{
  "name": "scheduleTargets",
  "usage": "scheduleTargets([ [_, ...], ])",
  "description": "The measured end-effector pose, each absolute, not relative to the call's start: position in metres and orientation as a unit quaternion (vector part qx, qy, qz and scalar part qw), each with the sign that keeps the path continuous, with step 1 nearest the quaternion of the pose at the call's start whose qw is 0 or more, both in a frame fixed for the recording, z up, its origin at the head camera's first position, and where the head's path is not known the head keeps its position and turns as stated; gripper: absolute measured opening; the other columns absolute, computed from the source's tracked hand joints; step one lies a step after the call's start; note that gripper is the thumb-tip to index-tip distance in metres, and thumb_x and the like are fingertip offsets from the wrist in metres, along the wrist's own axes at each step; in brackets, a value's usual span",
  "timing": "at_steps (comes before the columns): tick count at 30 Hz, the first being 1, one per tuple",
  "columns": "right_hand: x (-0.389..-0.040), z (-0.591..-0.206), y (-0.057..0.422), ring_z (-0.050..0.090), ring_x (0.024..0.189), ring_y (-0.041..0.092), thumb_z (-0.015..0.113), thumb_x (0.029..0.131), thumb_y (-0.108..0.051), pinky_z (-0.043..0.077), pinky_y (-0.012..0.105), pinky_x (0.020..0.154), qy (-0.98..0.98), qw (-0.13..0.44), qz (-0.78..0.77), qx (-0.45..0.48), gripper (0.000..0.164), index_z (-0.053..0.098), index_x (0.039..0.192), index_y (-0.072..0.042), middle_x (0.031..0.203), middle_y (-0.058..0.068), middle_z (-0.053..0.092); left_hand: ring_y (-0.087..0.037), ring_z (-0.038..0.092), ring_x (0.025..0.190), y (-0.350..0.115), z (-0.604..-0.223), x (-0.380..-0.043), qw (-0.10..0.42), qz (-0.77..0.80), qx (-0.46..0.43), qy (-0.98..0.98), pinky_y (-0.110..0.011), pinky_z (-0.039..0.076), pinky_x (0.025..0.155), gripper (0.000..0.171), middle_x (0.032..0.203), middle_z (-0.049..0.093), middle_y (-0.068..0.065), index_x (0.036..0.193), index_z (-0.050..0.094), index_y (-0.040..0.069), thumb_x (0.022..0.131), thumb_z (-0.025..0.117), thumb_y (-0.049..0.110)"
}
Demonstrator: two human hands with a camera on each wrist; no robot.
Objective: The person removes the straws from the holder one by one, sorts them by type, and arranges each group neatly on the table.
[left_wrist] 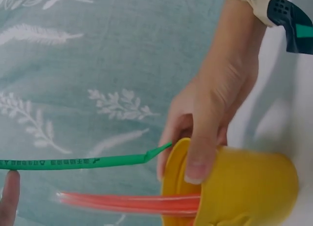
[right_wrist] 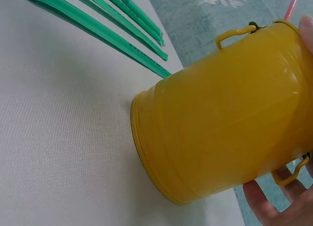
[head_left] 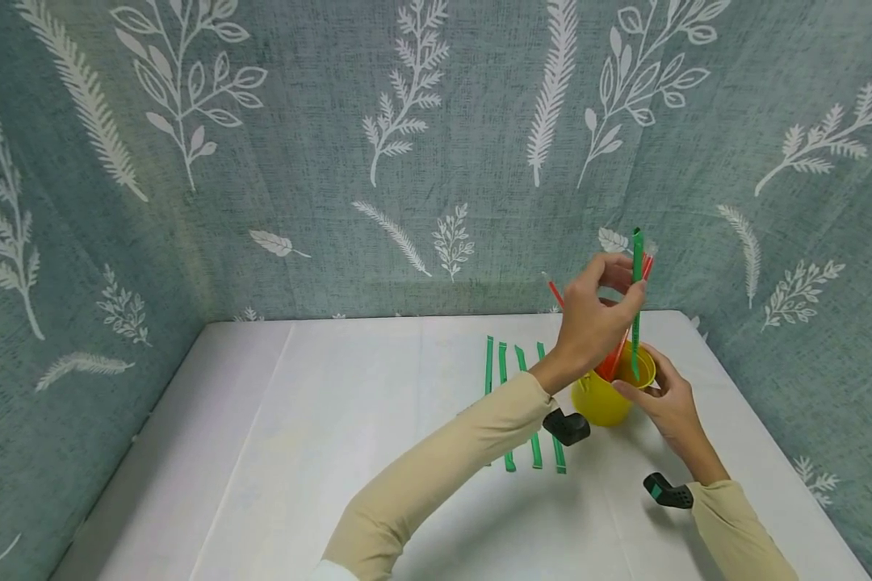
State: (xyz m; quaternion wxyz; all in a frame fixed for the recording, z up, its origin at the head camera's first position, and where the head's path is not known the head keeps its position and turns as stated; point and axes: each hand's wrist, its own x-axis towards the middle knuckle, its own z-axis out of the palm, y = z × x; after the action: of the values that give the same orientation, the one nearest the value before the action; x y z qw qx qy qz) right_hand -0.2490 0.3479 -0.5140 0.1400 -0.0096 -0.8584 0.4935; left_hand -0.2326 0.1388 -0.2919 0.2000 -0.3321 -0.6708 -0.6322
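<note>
A yellow bucket (head_left: 601, 406) with small loop handles (right_wrist: 234, 35) stands on the right part of the table. My right hand (head_left: 674, 407) grips its rim, with the thumb on the near side in the left wrist view. Red straws (left_wrist: 132, 203) in clear wrapping stick out of its mouth. Above the bucket, my left hand (head_left: 597, 316) pinches a slim green wrapped straw (head_left: 637, 278) with printed lettering. That straw is held nearly upright, its lower end at the bucket's mouth. In the left wrist view only one fingertip (left_wrist: 10, 194) of the left hand shows.
Several more green wrapped straws (head_left: 505, 428) lie side by side on the white table (head_left: 320, 436), left of the bucket and partly behind my left forearm. Leaf-patterned cloth (head_left: 298, 161) hangs around the table. Black wrist cameras (head_left: 567, 427) sit on both sleeves.
</note>
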Motion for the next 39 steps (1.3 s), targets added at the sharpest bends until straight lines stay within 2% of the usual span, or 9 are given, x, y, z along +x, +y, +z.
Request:
scheduleTargets([
  [6,-0.25,-0.515,0.346,0.039,0.111,0.017,0.062,0.075,-0.049,0.039,0.047,0.092,-0.854,0.13,0.503,-0.024,0.072,0.022,0.135,-0.043,0.133,-0.007,0.037,-0.011,0.052,0.08,0.131,-0.286,-0.227,0.179,-0.648,-0.33,-0.663,-0.013,0.048,0.064,0.024,0.089,0.055,-0.011,0.108,0.046,0.002,0.086,0.053,0.004],
  [12,-0.251,-0.518,0.347,0.038,0.113,0.02,0.062,0.075,-0.049,0.038,0.05,0.091,-0.853,0.126,0.506,-0.027,0.072,0.022,0.135,-0.043,0.134,-0.005,0.037,-0.01,0.052,0.079,0.125,-0.284,-0.226,0.177,-0.666,-0.329,-0.646,-0.016,0.05,0.062,0.026,0.091,0.054,-0.012,0.11,0.045,0.001,0.085,0.053,0.003],
  [16,-0.251,-0.519,0.348,0.039,0.113,0.018,0.062,0.075,-0.048,0.041,0.042,0.09,-0.856,0.133,0.499,-0.022,0.072,0.022,0.135,-0.042,0.133,-0.007,0.037,-0.012,0.054,0.077,0.12,-0.284,-0.225,0.174,-0.676,-0.331,-0.635,-0.017,0.05,0.06,0.025,0.091,0.054,-0.014,0.11,0.045,0.0,0.085,0.053,0.002],
  [21,-0.248,-0.515,0.348,0.04,0.109,0.012,0.064,0.076,-0.041,0.042,0.015,0.081,-0.855,0.147,0.498,0.0,0.071,0.025,0.135,-0.039,0.131,-0.006,0.04,-0.018,0.055,0.077,0.115,-0.285,-0.225,0.147,-0.699,-0.331,-0.616,-0.025,0.053,0.058,0.025,0.092,0.053,-0.016,0.109,0.044,-0.001,0.086,0.052,0.002],
  [23,-0.246,-0.512,0.347,0.041,0.108,0.011,0.065,0.077,-0.037,0.04,0.008,0.076,-0.847,0.152,0.51,0.012,0.071,0.027,0.136,-0.035,0.129,-0.005,0.041,-0.019,0.055,0.077,0.113,-0.285,-0.224,0.144,-0.701,-0.33,-0.616,-0.027,0.053,0.058,0.025,0.092,0.052,-0.016,0.109,0.044,-0.001,0.086,0.052,0.002],
  [27,-0.242,-0.505,0.346,0.041,0.109,0.011,0.066,0.078,-0.032,0.04,0.006,0.075,-0.841,0.152,0.519,0.03,0.071,0.027,0.137,-0.03,0.13,-0.002,0.04,-0.018,0.055,0.078,0.109,-0.287,-0.225,0.146,-0.698,-0.328,-0.619,-0.026,0.053,0.057,0.025,0.092,0.052,-0.016,0.109,0.045,0.0,0.086,0.052,0.003],
  [34,-0.245,-0.509,0.345,0.041,0.108,0.011,0.064,0.078,-0.037,0.039,0.006,0.076,-0.851,0.155,0.501,0.022,0.07,0.026,0.136,-0.035,0.13,-0.005,0.041,-0.025,0.053,0.077,0.101,-0.291,-0.229,0.136,-0.717,-0.325,-0.602,-0.033,0.054,0.057,0.025,0.092,0.05,-0.019,0.109,0.045,-0.004,0.085,0.052,0.0],
  [39,-0.249,-0.515,0.348,0.041,0.106,0.01,0.065,0.077,-0.037,0.04,0.007,0.074,-0.852,0.163,0.498,0.012,0.071,0.026,0.137,-0.033,0.129,-0.006,0.042,-0.027,0.052,0.077,0.095,-0.293,-0.231,0.144,-0.702,-0.318,-0.62,-0.03,0.053,0.058,0.025,0.092,0.051,-0.018,0.109,0.045,-0.003,0.086,0.052,0.002],
])
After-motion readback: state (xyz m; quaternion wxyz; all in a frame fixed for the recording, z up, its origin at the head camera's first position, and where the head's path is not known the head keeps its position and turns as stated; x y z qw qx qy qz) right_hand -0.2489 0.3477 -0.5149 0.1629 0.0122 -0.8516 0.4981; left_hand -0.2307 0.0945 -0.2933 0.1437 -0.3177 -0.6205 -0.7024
